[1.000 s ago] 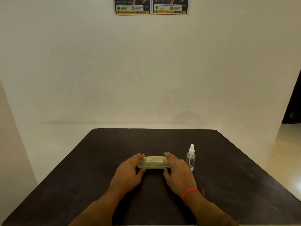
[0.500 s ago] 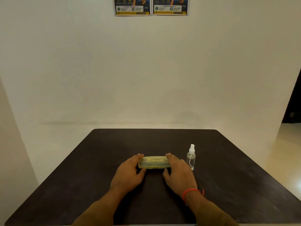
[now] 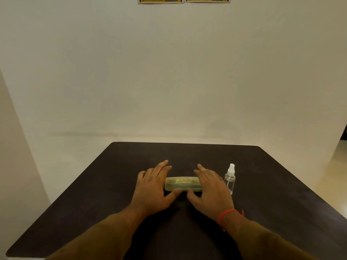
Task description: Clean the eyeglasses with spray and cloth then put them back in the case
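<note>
A clear spray bottle (image 3: 230,180) is stood upright on the dark tabletop (image 3: 281,194), just beside the right hand (image 3: 212,188). The closed yellowish case (image 3: 183,183) is flanked mid-tabletop by it and the left hand (image 3: 154,188), fingers (image 3: 161,166) released and outstretched, thumbs laid against its near side.

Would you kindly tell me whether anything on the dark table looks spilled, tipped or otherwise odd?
Nothing stands out. The translucent yellowish glasses case lies flat and shut between the left hand and right hand; the clear spray bottle stands upright beside it; the dark table shows no spill.
</note>
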